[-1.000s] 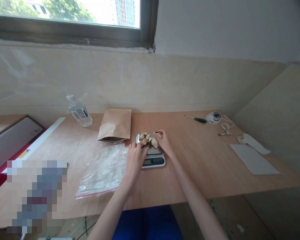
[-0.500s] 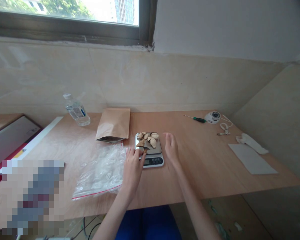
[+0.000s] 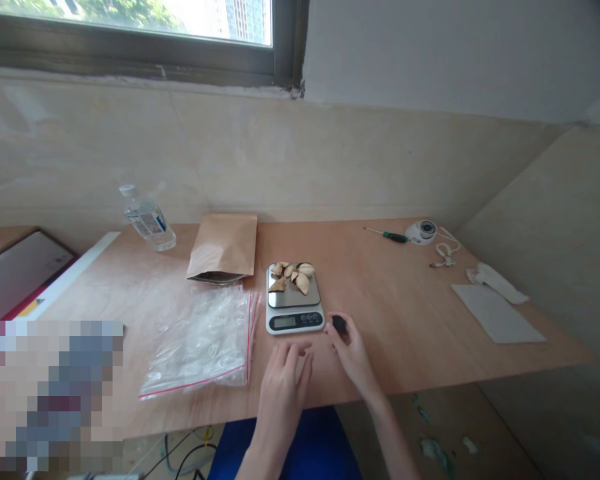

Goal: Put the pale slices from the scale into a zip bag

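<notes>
Pale, brown-edged pieces that look like dried mushrooms lie in a loose pile on the metal plate of a white kitchen scale. My right hand is just right of the scale's front corner, its fingers closed around a dark, rounded dried mushroom. In front of the scale hovers my left hand, fingers apart and bent, holding nothing. Left of it, clear zip bags with red seams lie flat. Behind them stands a brown paper pouch, its mouth partly open towards me.
A water bottle stands at the back left. Towards the back right are a green-handled screwdriver, a white dome camera with its cable, a grey sheet and a white cloth-like item. A blurred patch covers the front left.
My left hand has drawn back from the scale's plate towards me. The dark dried mushroom it held is now in my right hand, which has come nearer the table's front edge.
</notes>
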Available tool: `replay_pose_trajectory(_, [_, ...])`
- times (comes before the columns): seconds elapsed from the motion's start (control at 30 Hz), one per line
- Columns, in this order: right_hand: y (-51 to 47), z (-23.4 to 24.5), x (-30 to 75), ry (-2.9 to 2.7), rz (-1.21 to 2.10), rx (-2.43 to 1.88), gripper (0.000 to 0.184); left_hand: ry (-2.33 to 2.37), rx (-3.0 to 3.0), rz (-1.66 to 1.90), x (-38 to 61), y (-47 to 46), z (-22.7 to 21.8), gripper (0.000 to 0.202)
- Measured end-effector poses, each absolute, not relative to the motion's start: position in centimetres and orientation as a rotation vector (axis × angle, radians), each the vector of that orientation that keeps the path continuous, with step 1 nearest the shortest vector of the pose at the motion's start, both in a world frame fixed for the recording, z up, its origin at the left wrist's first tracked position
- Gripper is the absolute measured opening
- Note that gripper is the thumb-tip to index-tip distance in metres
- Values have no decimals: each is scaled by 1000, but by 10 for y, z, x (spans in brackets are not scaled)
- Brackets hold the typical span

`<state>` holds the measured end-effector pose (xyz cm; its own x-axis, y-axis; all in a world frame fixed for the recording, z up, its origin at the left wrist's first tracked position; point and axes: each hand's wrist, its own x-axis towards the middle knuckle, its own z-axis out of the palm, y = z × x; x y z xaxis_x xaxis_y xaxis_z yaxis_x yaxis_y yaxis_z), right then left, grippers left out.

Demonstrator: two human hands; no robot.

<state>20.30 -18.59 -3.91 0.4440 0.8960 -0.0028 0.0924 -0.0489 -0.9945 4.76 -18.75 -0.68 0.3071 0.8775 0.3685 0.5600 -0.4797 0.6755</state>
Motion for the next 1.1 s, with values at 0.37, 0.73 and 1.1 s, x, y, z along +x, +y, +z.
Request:
replay_pose_trajectory(0.37, [-176,-69,258,-1164,349,-1736,29,1781,2074,1185,-26,-157,-5,21])
replay_pose_trajectory(0.73, [-176,-63,253,-1307,57,-1826,26,1889,2118,1016,-36,-145,-24,33])
replay_pose_trajectory(1.1, [-176,-71,257,-1378,-46,-1871,17,1974,2173,709,-42,-131,-35,34])
